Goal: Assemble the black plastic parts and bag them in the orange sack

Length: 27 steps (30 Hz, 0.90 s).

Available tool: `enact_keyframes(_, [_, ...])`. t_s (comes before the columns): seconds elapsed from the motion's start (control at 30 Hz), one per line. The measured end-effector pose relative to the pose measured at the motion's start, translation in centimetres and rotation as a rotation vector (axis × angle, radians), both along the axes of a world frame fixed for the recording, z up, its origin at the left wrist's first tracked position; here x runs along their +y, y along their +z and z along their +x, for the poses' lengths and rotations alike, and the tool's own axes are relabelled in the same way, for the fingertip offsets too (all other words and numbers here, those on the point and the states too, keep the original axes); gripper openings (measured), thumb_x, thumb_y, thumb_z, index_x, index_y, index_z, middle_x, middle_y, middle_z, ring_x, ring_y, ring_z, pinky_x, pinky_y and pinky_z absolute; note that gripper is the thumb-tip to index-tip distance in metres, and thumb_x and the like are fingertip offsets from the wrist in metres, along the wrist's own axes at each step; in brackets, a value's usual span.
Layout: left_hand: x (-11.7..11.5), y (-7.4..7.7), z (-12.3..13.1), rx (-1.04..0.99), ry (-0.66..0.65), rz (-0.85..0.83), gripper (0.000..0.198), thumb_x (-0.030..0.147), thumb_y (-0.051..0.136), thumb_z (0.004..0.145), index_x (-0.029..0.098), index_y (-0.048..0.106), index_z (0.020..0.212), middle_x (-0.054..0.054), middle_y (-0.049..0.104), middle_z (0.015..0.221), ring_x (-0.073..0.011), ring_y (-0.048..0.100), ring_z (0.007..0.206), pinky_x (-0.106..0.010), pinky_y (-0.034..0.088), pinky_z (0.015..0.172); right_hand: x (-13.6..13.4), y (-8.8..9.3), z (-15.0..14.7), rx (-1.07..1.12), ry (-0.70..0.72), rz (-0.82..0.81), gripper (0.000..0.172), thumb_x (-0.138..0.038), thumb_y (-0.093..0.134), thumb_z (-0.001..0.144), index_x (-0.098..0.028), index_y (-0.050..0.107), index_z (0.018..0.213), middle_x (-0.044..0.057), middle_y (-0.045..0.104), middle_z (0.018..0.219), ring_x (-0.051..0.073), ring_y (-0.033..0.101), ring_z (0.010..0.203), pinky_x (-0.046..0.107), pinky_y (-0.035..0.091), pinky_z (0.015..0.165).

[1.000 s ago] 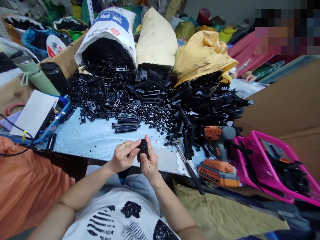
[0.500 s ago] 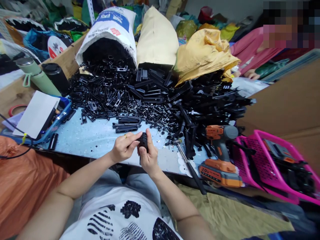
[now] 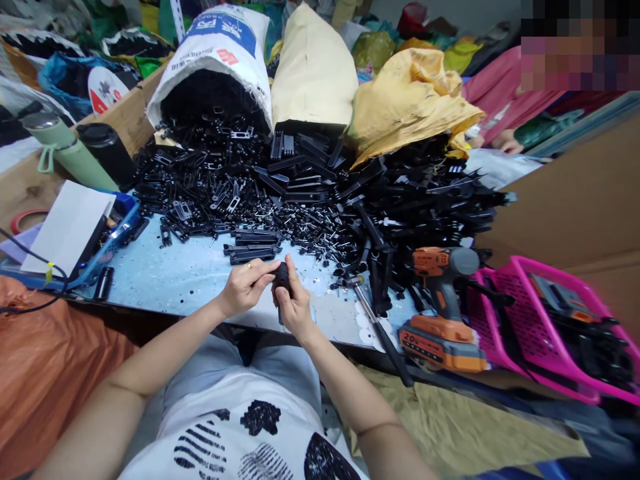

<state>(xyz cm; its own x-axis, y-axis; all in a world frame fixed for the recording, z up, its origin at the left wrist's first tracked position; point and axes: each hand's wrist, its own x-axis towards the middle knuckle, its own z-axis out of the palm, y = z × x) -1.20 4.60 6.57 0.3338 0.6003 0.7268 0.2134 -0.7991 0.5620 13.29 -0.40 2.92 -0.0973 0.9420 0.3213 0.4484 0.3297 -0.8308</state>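
Above the table's front edge, my right hand (image 3: 295,300) is closed around a black ribbed plastic part (image 3: 283,277), which it holds nearly upright. My left hand (image 3: 246,288), with a ring on one finger, pinches at the upper left side of that same part; its fingertips touch it, and whether anything small sits between them is hidden. Just beyond the hands lie several long black plastic pieces (image 3: 253,247) side by side. Loose screws (image 3: 320,230) are scattered behind them. To the right of my right hand rests a hammer (image 3: 380,330) with a dark handle.
An orange cordless drill (image 3: 443,313) stands at the right beside pink baskets (image 3: 550,320). Heaped black parts (image 3: 210,173) spill from a white sack (image 3: 220,47) and other bags. A blue tray (image 3: 125,217) and bottles are at left. Another person's hand (image 3: 507,141) shows at far right.
Both hands have shifted very slightly left with the black part still between them. The whole view has moved a little; the grip looks the same.
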Motion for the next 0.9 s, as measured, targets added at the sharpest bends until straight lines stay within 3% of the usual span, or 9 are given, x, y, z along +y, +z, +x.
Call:
enact_keyframes(0.1, [-1.1,-2.5,0.8,-0.032,0.140,-0.248,0.030,0.029,0.043,0.093,0.015,0.058,0.115,-0.003,0.061,0.076,-0.0089,0.055,0.061,-0.021,0.047,0.060,0.7,-0.2,0.4,-0.001,0.073,-0.080,0.059,-0.044,0.025,0.096,-0.018,0.014,0.148,0.000,0.061,0.072,0.013,0.054,0.055,0.028,0.051,0.060])
enact_keyframes(0.2, [-3.0,-5.5,0.7,-0.069,0.312,-0.564,0.040,0.033,0.035,0.095,0.015,0.044,0.130,-0.002,0.060,0.076,-0.0087,0.055,0.054,-0.022,0.047,0.055,2.4,0.1,2.8,-0.243,0.116,-0.068,0.056,-0.045,0.034,0.093,-0.022,0.028,0.144,0.005,0.065,0.093,0.016,0.060,0.080,0.032,0.050,0.077])
enact_keyframes(0.33, [-4.4,-6.9,-0.7,0.307,0.455,-0.466,0.047,0.026,0.045,0.090,0.016,0.039,0.135,-0.016,0.057,0.114,-0.0224,0.060,0.096,-0.039,0.047,0.084,7.6,1.2,10.4,-0.597,-0.214,-0.011,0.046,-0.040,0.044,0.091,-0.018,0.049,0.130,0.014,0.060,0.112,0.024,0.053,0.103,0.037,0.044,0.085])
enact_keyframes(0.47, [-2.6,-5.6,-0.4,0.781,0.144,-0.148,0.042,0.012,0.047,0.084,0.022,0.050,0.126,-0.013,0.049,0.131,-0.0282,0.046,0.119,-0.052,0.028,0.102,13.8,2.1,18.3,-0.758,-0.675,-0.065,0.043,-0.020,0.046,0.088,0.002,0.048,0.125,0.027,0.057,0.108,0.027,0.048,0.104,0.040,0.036,0.082])
enact_keyframes(0.57, [-0.8,-5.1,0.2,0.992,-0.056,-0.093,0.036,0.010,0.042,0.088,0.019,0.054,0.120,-0.012,0.061,0.110,-0.0235,0.055,0.104,-0.045,0.036,0.095,15.9,2.9,21.4,-0.733,-0.696,-0.143,0.031,-0.010,0.049,0.082,0.010,0.055,0.105,0.029,0.059,0.095,0.023,0.049,0.097,0.038,0.034,0.077])
enact_keyframes(0.67, [-0.4,-5.3,-0.2,1.060,-0.058,-0.127,0.033,0.009,0.041,0.089,0.016,0.054,0.119,-0.011,0.063,0.092,-0.0212,0.059,0.093,-0.037,0.041,0.085,14.6,3.8,21.3,-0.702,-0.645,-0.088,0.030,-0.014,0.054,0.080,0.003,0.058,0.104,0.025,0.059,0.098,0.019,0.050,0.092,0.035,0.035,0.075])
enact_keyframes(0.73, [-0.9,-5.4,-0.7,0.973,0.008,-0.184,0.030,0.014,0.044,0.090,0.017,0.053,0.119,-0.012,0.062,0.099,-0.0226,0.057,0.100,-0.038,0.041,0.087,12.4,3.9,19.4,-0.608,-0.575,-0.038,0.036,-0.023,0.057,0.081,-0.006,0.057,0.112,0.017,0.060,0.102,0.016,0.052,0.086,0.031,0.038,0.073])
enact_keyframes(0.83, [-1.9,-4.9,0.0,0.557,0.060,-0.410,0.043,0.031,0.049,0.091,0.020,0.042,0.132,-0.014,0.053,0.123,-0.0238,0.052,0.112,-0.041,0.041,0.092,8.5,3.2,13.9,-0.074,-0.345,-0.091,0.040,-0.040,0.062,0.078,-0.015,0.056,0.109,0.005,0.062,0.087,0.010,0.052,0.064,0.025,0.041,0.057])
enact_keyframes(0.9, [-2.2,-4.2,1.4,0.166,0.001,-0.659,0.052,0.040,0.046,0.091,0.020,0.034,0.137,-0.015,0.052,0.125,-0.0205,0.058,0.103,-0.036,0.047,0.085,6.0,2.2,9.7,0.314,-0.202,-0.225,0.046,-0.047,0.065,0.074,-0.017,0.054,0.106,0.002,0.062,0.079,0.009,0.049,0.052,0.023,0.039,0.047])
